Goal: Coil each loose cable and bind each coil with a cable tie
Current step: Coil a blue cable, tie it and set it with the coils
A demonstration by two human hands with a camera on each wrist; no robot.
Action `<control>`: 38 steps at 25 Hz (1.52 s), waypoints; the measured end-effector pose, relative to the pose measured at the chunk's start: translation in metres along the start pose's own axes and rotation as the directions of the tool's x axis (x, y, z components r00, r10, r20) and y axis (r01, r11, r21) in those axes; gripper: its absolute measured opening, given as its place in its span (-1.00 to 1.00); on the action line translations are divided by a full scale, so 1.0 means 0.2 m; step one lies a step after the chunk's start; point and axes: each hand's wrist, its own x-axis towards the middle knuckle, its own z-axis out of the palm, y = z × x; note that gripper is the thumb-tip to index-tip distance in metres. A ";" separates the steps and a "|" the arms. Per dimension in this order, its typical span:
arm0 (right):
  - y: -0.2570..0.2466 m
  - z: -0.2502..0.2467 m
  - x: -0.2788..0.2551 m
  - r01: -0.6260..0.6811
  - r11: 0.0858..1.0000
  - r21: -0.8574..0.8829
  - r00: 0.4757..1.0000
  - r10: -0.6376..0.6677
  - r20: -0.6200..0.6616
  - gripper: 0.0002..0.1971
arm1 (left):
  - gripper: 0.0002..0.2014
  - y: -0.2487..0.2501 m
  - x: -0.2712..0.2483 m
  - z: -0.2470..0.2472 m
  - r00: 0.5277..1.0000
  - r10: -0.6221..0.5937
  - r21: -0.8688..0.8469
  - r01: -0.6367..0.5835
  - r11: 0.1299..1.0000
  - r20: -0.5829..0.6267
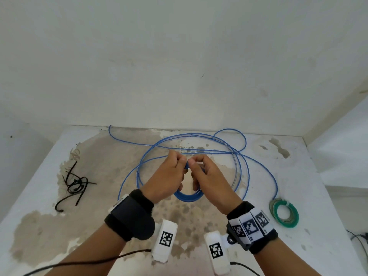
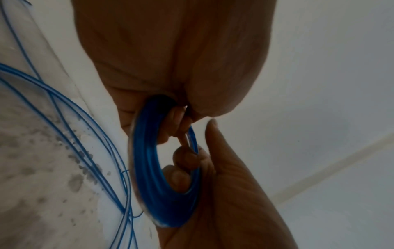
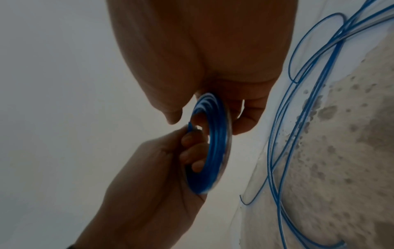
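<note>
Gripping the blue coil (image 1: 188,196) from both sides, the two hands meet at the centre of the head view. Left hand (image 1: 167,176) has its fingers curled through the ring, fingertips (image 2: 181,118) tucked inside the loop as the left wrist view shows, thumb and forefinger pinching the top of the bundle. Right hand (image 1: 207,176) mirrors it: fingers hooked through the ring from the other side, thumb pressed against the left thumb at twelve o'clock of the coil. Neither hand is spread; both are closed round the wound strands.

The coil (image 2: 168,176) hangs edge-on between the palms, several tight turns thick, held above the table (image 1: 318,196). In the right wrist view the coil (image 3: 209,146) sits between the right hand (image 3: 202,50) and the left hand (image 3: 149,176).

Moving outward, the loose blue cable (image 1: 239,166) sprawls in wide loops on the stained tabletop, from nine o'clock round through twelve to three o'clock of the hands, one end reaching the wall at eleven o'clock. At four o'clock lies a green coil (image 1: 284,214), already wound, with a pale tie on its top edge. At nine o'clock, well apart, lies a heap of black cable ties (image 1: 76,184).
</note>
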 end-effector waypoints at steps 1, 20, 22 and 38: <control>0.01 0.01 0.01 0.017 1.000 -0.013 1.000 -0.017 -0.016 -0.76 | -0.80 0.01 0.01 0.01 1.000 -0.009 -0.009 0.009 1.000 0.003; 0.00 -0.09 0.09 -0.067 0.998 0.018 0.997 0.067 -0.033 -0.70 | -0.81 -0.05 -0.04 -0.12 0.962 -0.120 -0.222 0.176 0.959 0.243; 0.00 -0.08 0.09 -0.066 0.997 0.041 0.997 0.067 -0.028 -0.71 | -0.79 -0.04 -0.04 -0.14 0.962 -0.120 -0.203 0.172 0.964 0.247; -0.04 -0.11 0.06 -0.068 0.998 -0.016 0.997 0.069 0.041 -0.73 | -0.70 0.02 -0.05 -0.17 0.930 -0.136 -0.165 0.202 0.965 0.342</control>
